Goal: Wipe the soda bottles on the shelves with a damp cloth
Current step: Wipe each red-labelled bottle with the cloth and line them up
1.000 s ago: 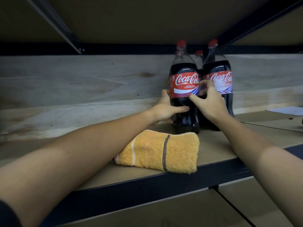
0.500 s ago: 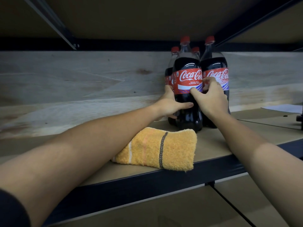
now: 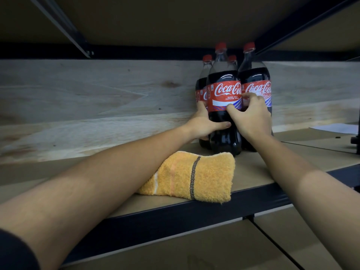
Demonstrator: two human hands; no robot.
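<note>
Four cola bottles stand clustered on a brown shelf [image 3: 253,172] edged by a dark metal rail, against a pale plywood back wall [image 3: 97,98]. The left hand [image 3: 204,123] and right hand [image 3: 251,115] both clasp the front bottle [image 3: 224,98]. An orange cloth [image 3: 191,176] lies folded just before it, under another dim shelf board.

Two rear bottles [image 3: 206,63] (red caps showing) stand mostly hidden behind front ones.
</note>
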